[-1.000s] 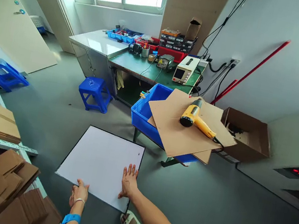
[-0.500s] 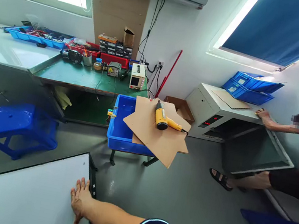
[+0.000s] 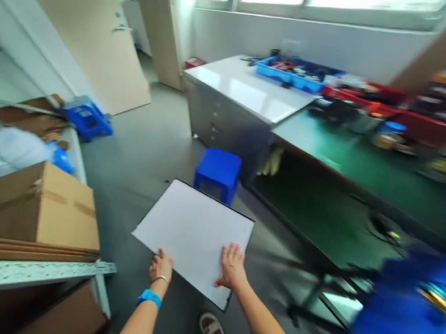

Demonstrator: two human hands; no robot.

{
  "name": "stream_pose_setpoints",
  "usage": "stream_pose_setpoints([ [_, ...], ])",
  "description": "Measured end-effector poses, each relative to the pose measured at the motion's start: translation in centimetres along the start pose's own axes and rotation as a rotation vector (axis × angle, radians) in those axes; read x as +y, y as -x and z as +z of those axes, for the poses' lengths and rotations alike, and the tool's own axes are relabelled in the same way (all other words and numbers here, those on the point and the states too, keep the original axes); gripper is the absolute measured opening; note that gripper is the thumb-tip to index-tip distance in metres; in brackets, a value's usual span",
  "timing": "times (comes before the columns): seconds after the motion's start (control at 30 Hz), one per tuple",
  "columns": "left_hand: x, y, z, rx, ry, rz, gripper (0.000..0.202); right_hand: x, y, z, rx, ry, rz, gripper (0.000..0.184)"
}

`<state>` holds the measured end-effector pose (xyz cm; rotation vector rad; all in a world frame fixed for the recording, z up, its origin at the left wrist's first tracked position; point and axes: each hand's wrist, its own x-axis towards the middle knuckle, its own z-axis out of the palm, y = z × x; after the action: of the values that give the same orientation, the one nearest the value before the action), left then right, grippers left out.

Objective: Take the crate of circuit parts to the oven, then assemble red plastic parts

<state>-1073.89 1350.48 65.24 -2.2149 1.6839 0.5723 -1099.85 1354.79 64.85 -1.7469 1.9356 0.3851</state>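
Below me is a flat white top with a thin black edge (image 3: 198,232), like a small table or cart top. My left hand (image 3: 162,267), with a blue band on its wrist, is at the near edge, fingers curled over it. Flat on the white surface near the right end lies my right hand (image 3: 232,266), fingers spread and holding nothing. What supports the top is hidden beneath it.
A blue stool (image 3: 217,171) stands just beyond the top. At left, a shelf (image 3: 14,271) carries a cardboard box (image 3: 64,208). On the right are a green workbench (image 3: 338,147) and a blue bin (image 3: 415,322). A white-topped cabinet (image 3: 245,87) stands behind.
My view has swung to the left, away from the co-worker and the heat gun. My left hand has come into view at the near edge of the white top; my right hand stays on it.
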Motion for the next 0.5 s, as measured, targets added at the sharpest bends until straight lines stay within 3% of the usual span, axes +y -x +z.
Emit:
stream_pose_setpoints([
  [0.1, -1.2, -6.2, -1.3, -0.015, 0.012, -0.023, 0.061, -3.1, -5.0, -1.1, 0.010, 0.050, -0.001, 0.141],
  [0.2, -2.5, -10.6, -3.6, -0.050, 0.003, -0.022, 0.062, -7.1, -8.3, -2.2, 0.024, 0.093, 0.020, 0.138],
  [0.33, -5.9, -17.4, -7.6, -0.080, 0.011, -0.048, 0.062, -14.4, -12.3, -3.7, 0.061, 0.142, 0.055, 0.132],
  [0.5, -11.2, -28.1, -11.8, -0.117, 0.065, -0.052, 0.063, -24.3, -18.3, -5.8, 0.025, 0.173, 0.108, 0.127],
])
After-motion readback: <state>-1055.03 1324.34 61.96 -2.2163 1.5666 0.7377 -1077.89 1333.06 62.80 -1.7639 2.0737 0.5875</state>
